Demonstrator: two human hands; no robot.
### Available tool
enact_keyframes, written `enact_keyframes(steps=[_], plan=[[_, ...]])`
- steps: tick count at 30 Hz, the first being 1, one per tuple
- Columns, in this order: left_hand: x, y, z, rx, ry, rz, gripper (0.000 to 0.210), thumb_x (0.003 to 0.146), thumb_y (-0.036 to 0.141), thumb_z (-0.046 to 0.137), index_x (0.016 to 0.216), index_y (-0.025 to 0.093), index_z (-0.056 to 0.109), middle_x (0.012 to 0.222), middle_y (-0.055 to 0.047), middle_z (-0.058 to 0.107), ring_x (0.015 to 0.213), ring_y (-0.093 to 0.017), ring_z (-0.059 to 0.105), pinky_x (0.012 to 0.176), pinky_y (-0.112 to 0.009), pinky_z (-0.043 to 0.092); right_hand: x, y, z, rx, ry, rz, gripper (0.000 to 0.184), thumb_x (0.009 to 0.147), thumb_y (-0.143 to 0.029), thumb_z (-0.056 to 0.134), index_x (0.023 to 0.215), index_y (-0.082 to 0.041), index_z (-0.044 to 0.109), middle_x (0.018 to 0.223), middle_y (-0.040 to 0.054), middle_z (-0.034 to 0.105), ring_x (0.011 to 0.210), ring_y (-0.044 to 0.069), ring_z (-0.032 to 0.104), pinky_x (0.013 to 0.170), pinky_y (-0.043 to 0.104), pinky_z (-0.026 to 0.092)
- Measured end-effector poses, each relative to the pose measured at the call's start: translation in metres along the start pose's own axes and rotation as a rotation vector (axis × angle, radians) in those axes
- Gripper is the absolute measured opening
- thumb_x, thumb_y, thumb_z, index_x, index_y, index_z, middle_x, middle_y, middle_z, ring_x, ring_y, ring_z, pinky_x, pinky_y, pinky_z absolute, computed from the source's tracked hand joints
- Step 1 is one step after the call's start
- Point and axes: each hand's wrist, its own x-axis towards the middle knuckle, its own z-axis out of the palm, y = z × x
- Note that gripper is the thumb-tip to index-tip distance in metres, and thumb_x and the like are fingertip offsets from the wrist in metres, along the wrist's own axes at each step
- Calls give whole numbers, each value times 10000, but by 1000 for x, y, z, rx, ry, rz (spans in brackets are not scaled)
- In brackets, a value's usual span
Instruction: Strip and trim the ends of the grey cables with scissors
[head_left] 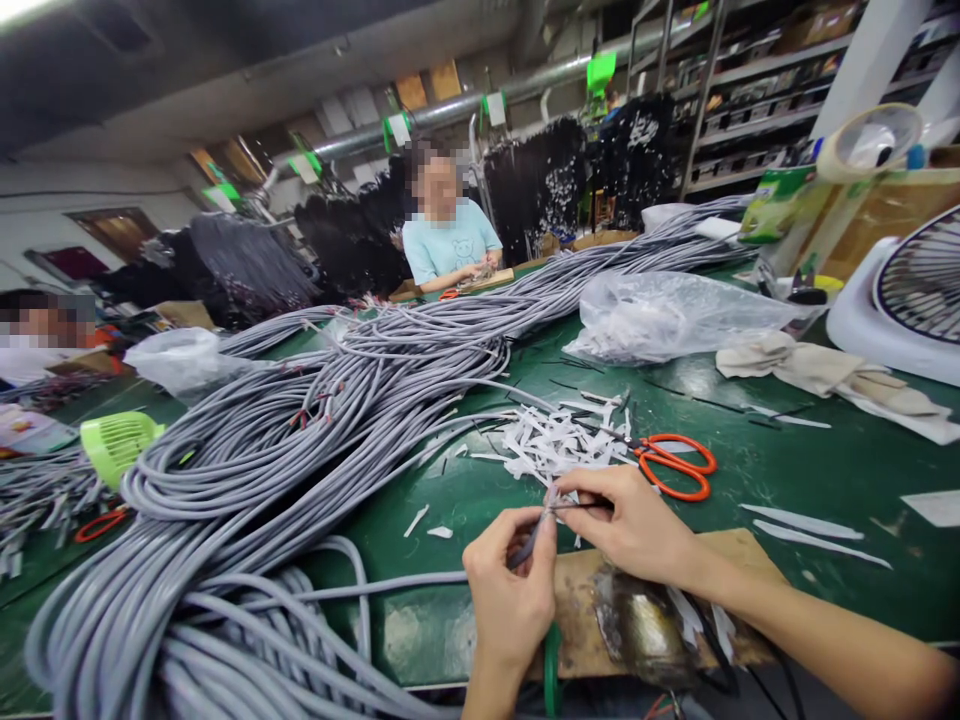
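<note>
A grey cable (420, 582) runs from the big bundle into my left hand (514, 585), whose fingers are closed round it near its end. My right hand (626, 520) pinches at the tip of that cable, where a thin dark strand shows between the fingers. Both hands meet above a wooden board (574, 600) at the near edge of the table. Just beyond them lies a heap of white paper-like strips (551, 440). Scissors with orange handles (679, 465) rest beside the heap, their blades partly over the strips.
A large bundle of grey cables (315, 470) covers the left and middle of the green table (420, 630). A clear plastic bag (660, 315), gloves (832, 380) and a white fan (900, 300) are on the right. A co-worker (450, 235) sits across the table.
</note>
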Motion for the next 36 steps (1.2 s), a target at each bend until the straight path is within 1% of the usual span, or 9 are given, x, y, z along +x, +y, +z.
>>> enact_keyframes(steps=[4,9,14,19,26,28,30,33,36], plan=[[-1,0,0,46,21,1,204,792,281,561,657,138,615,567,-17,609,486,-117,548,457,-189,425,-2,0,0,-30,1,-29,146,718,-114,505,722,-152,646,491,-45,469,434,71,338,424,191,263],[-3,-2,-1,73,27,40,240,807,282,541,625,138,601,534,-7,579,457,-105,510,439,-186,403,-3,0,0,-27,-17,-18,131,721,-127,503,689,-148,628,468,-53,423,423,67,319,413,190,241],[-3,-3,-1,48,24,73,176,802,258,556,687,143,624,585,-16,606,503,-117,544,470,-192,421,-2,-1,-2,-26,-5,-22,146,761,-176,505,676,-145,619,486,-42,445,441,71,341,432,190,257],[-2,-2,1,2,21,102,89,769,230,603,743,148,625,630,-17,610,530,-114,552,478,-187,428,-2,-1,-3,-23,13,-8,148,757,-155,500,660,-139,612,498,-36,462,455,72,352,446,192,259],[-4,-4,0,-11,79,198,69,790,178,568,771,145,625,647,-17,592,567,-120,548,513,-200,419,-3,-3,-2,18,-27,-15,207,796,-237,506,641,-135,598,480,-49,392,450,66,312,436,193,232],[-4,-4,-1,-16,70,223,103,811,156,532,762,142,622,644,-14,584,567,-114,533,529,-202,407,-3,-3,-3,24,-38,-16,216,796,-239,503,627,-134,586,478,-51,378,450,65,303,433,193,228],[-4,-2,-3,-16,54,218,172,829,144,498,688,143,596,606,-2,552,548,-105,501,530,-200,384,-4,-4,-3,29,-41,-15,215,792,-236,500,618,-134,576,478,-49,380,449,66,302,429,194,228],[-4,0,-4,-15,34,160,284,840,164,484,556,151,505,530,23,453,501,-91,428,495,-200,328,-6,-5,-3,35,-47,-22,193,783,-220,498,631,-135,582,487,-44,397,452,67,307,430,196,236],[-4,0,-5,-8,35,98,356,848,196,475,498,159,422,495,41,364,464,-81,359,466,-209,278,-8,-6,-3,64,-65,-59,138,766,-182,499,692,-138,608,512,-44,406,453,64,303,424,188,241]])
